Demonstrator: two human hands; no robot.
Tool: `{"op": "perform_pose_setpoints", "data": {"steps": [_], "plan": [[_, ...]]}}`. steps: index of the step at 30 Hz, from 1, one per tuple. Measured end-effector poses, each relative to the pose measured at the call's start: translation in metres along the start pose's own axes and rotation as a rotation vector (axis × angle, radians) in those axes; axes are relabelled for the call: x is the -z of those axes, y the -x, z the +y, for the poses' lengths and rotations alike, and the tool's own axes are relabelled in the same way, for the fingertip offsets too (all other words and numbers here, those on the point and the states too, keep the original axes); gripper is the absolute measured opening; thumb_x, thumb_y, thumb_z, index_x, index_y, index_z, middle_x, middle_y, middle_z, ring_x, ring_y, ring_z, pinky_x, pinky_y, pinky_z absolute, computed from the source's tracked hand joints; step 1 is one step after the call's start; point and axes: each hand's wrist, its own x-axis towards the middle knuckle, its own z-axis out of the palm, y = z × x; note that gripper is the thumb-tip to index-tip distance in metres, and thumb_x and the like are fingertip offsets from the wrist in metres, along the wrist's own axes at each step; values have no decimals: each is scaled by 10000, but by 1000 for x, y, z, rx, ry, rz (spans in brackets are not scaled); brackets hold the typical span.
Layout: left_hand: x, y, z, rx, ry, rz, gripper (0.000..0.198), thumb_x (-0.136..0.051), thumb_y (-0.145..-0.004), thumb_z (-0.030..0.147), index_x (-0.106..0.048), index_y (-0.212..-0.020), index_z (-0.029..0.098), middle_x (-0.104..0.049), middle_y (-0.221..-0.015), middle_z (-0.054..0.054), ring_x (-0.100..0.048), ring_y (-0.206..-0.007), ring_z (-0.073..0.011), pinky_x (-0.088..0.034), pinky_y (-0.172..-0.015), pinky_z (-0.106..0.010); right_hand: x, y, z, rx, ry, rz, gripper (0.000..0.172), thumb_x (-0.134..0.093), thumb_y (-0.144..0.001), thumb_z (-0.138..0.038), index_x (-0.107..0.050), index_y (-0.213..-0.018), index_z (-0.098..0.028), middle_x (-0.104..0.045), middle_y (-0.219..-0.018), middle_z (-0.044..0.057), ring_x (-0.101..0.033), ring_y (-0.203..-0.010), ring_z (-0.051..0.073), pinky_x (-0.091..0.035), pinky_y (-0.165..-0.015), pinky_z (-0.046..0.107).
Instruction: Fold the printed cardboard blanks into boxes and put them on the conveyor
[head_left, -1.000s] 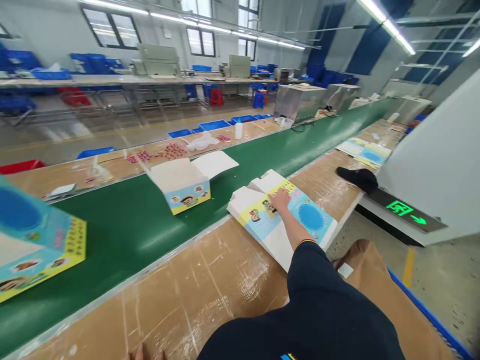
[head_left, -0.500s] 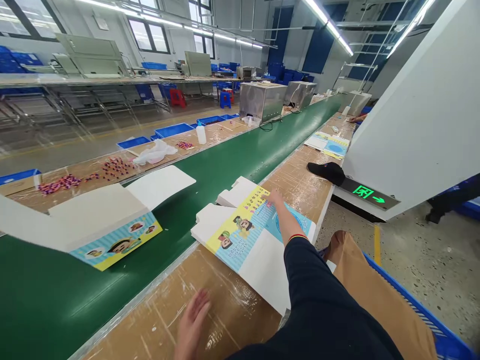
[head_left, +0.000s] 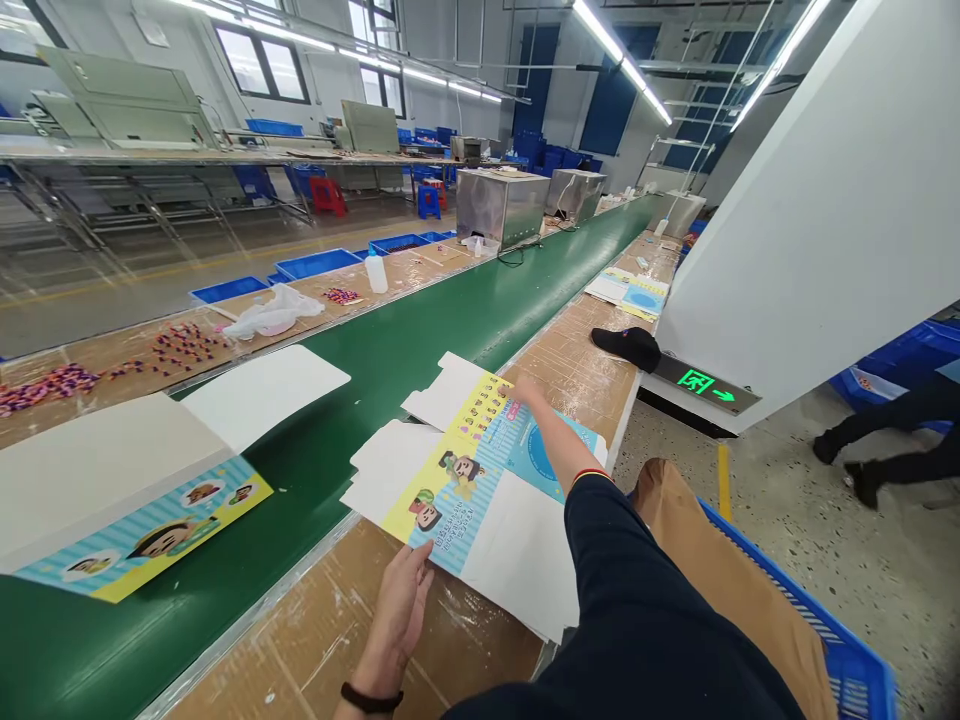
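Note:
A flat, unfolded printed carton (head_left: 461, 470), yellow and striped light blue with cartoon figures and white flaps, lies across the brown work surface with its flaps reaching over the green belt. My left hand (head_left: 401, 600) holds its near edge, with thumb and fingers closed at the printed border. At the far edge, my right hand (head_left: 531, 395) grips the carton by the yellow strip; its fingertips are partly hidden. More white board shows below the carton's near corner. On the belt to the left rests another carton (head_left: 150, 530), partly folded, with its white flaps spread.
The green conveyor belt (head_left: 450, 310) runs away beside the work surface. A black cap (head_left: 626, 347) and more printed cartons (head_left: 630, 292) lie farther along. A white pillar (head_left: 787, 200) and a blue basket (head_left: 855, 640) stand on the right. Across the belt is a white bottle (head_left: 376, 272).
My left hand has moved from open above the work surface to the carton's near edge and closed on it. My right hand stays at the far edge. The view has turned slightly right.

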Motion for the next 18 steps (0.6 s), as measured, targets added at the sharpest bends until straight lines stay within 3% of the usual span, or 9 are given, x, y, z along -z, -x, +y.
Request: {"op": "perform_pose_setpoints", "data": {"steps": [4,8,10,12,14,18], "plan": [[3,4,-3,4,3,68,137,-593,-841,75,-697,-888,151,-781,-935,-116,-763,-924,-205,-598,-902,-321,14,26,-20,112,-62,52,301,-675,-906,-392,-622,-1102,-170,-697,-1068,141,-659,-990,295,-491,-790,354],[14,3,1,-48,68,154,112,-590,-869,179,-662,-954,178,-744,-832,-78,-731,-779,-192,-603,-777,-315,37,70,-49,300,-157,177,267,-639,-910,-342,-568,-1138,-222,-662,-1088,80,-619,-960,235,-464,-759,308],[26,1,7,-159,109,191,134,-580,-882,244,-644,-990,196,-733,-843,-70,-714,-790,-202,-591,-733,-319,56,96,-62,463,-212,243,163,-616,-916,-377,-589,-996,-237,-640,-1043,52,-599,-956,219,-455,-762,293],[45,-1,18,-332,156,273,128,-565,-879,294,-620,-957,207,-713,-833,-55,-691,-799,-209,-568,-695,-316,76,125,-73,655,-301,265,263,-620,-897,-455,-557,-788,-224,-610,-899,30,-585,-881,210,-448,-738,290],[72,0,32,-519,185,394,153,-571,-864,366,-579,-865,214,-656,-761,-20,-639,-744,-191,-521,-635,-291,94,156,-81,818,-431,171,399,-649,-846,-564,-530,-694,-214,-585,-774,10,-573,-786,198,-450,-701,292],[135,21,67,-838,176,553,369,-702,-734,507,-471,-717,220,-453,-603,71,-459,-598,-116,-397,-551,-225,106,218,-94,967,-642,-273,500,-758,-699,-655,-690,-869,-190,-697,-812,39,-643,-795,228,-524,-714,335]]}}
